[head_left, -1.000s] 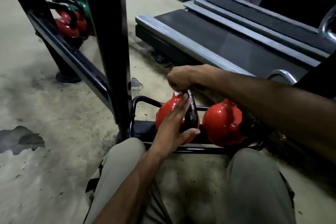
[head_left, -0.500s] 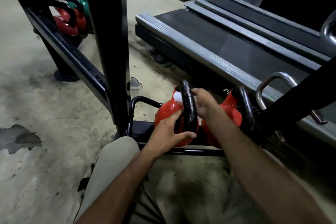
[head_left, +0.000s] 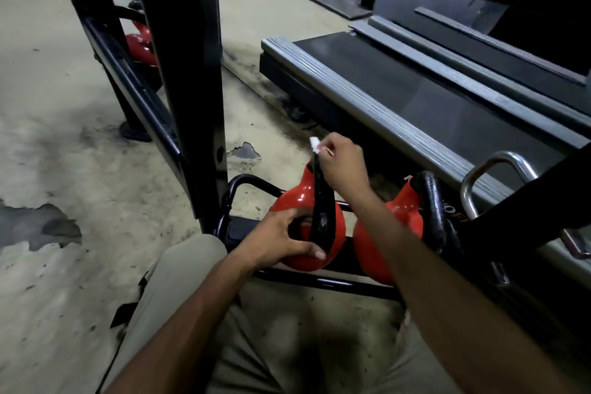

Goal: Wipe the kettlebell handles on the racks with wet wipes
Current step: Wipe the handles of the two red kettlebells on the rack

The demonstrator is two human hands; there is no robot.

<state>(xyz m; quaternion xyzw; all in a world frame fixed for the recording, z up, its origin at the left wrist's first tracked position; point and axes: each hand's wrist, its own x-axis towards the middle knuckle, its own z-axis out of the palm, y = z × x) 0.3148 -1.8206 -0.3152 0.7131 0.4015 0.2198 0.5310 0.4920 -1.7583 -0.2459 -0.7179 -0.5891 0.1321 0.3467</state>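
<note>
Two red kettlebells with black handles sit side by side on the low black rack (head_left: 319, 281) in front of my knees. My left hand (head_left: 281, 240) grips the near base of the left kettlebell's handle (head_left: 321, 201), thumb across the red body (head_left: 299, 198). My right hand (head_left: 342, 163) is at the top of that handle and pinches a small white wet wipe (head_left: 315, 144) against it. The right kettlebell (head_left: 399, 221) stands untouched behind my right forearm.
A black rack upright (head_left: 192, 73) rises just left of the kettlebells, with another red kettlebell (head_left: 140, 45) on a rail behind it. A treadmill deck (head_left: 415, 99) lies close behind, and a chrome handle (head_left: 499, 166) sits to the right. The floor is worn concrete.
My right hand has slid from the handle's middle up to its top with the wipe. My left hand has closed round the handle's base. The view has shifted slightly.
</note>
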